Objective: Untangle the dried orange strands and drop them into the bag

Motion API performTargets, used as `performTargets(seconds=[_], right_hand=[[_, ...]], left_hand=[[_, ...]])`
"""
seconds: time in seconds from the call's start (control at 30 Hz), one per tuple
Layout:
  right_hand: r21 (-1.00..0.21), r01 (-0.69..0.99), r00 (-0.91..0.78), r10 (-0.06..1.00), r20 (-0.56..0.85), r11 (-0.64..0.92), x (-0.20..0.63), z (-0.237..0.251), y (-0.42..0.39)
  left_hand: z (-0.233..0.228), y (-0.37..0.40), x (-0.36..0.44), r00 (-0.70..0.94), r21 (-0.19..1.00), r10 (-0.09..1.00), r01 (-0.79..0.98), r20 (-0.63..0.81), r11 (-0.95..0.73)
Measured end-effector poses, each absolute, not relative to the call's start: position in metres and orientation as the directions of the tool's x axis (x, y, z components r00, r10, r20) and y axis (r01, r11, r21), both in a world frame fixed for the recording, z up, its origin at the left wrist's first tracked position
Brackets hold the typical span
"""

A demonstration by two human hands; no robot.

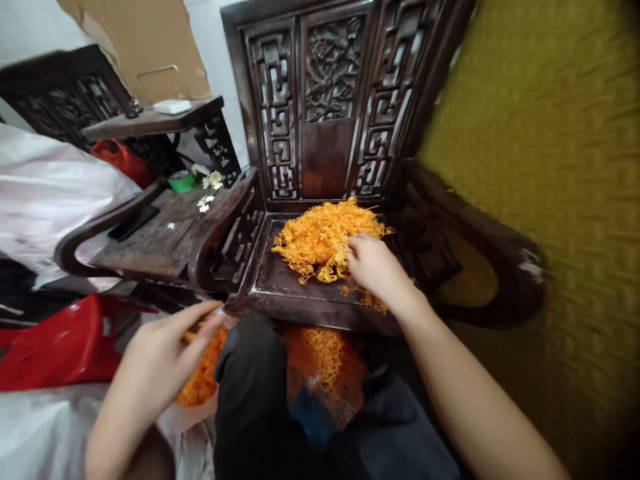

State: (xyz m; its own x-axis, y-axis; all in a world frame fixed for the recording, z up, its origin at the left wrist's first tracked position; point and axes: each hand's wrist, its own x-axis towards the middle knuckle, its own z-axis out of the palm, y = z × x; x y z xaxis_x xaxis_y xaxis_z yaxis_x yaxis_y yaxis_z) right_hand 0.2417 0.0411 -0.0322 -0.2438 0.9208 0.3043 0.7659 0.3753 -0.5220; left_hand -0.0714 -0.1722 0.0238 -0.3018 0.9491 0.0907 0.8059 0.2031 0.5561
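A heap of orange, thin, branching strands (320, 233) lies on the seat of a dark carved wooden chair (280, 290). At the heap's right side is my right hand (375, 267), its fingers closed on some of the strands and partly hidden by the hand itself. My left hand (165, 347) is at the lower left with thumb and forefinger pinched together. A small pale bit shows at those fingertips, too small to name. Just below and behind this hand, a pale plastic bag (187, 417) holds more orange strands (203, 370).
More strands (325, 353) lie low between my knees, under the seat's front edge. On the left stand a red plastic stool (60, 340) and a second wooden chair (145, 247) carrying a green tape roll (183, 181) and white flowers (213, 180). A yellow-green woven surface (540, 167) rises at right.
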Motion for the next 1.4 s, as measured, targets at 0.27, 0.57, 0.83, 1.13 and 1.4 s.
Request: performTargets(seconds=[0.27,0.57,0.83,1.13,1.4], right_hand=[[-0.405,0.866,-0.217,0.95,0.224,0.293,0.234,-0.019,0.018],[-0.709,0.475,-0.235,0.852,0.468,0.521,0.269,-0.021,0.044],[-0.956,0.09,-0.222,0.941,0.254,0.279,0.268,-0.025,0.05],[-0.949,0.172,-0.102,0.963,0.251,0.265,0.261,-0.034,0.057],[-0.536,0.619,-0.366,0.814,0.451,0.574,0.262,-0.017,0.038]], left_hand=[[0.038,-0.007,0.083,0.239,0.613,0.947,0.721,0.215,-0.321],[-0.007,0.058,0.058,0.058,1.0,0.998,-0.019,0.011,-0.01],[-0.009,0.042,0.064,0.172,0.996,0.982,-0.028,0.084,-0.081],[-0.018,0.039,0.068,0.16,0.997,0.987,0.071,-0.006,-0.005],[-0.01,0.037,0.06,0.133,0.991,0.989,0.115,0.057,-0.073]])
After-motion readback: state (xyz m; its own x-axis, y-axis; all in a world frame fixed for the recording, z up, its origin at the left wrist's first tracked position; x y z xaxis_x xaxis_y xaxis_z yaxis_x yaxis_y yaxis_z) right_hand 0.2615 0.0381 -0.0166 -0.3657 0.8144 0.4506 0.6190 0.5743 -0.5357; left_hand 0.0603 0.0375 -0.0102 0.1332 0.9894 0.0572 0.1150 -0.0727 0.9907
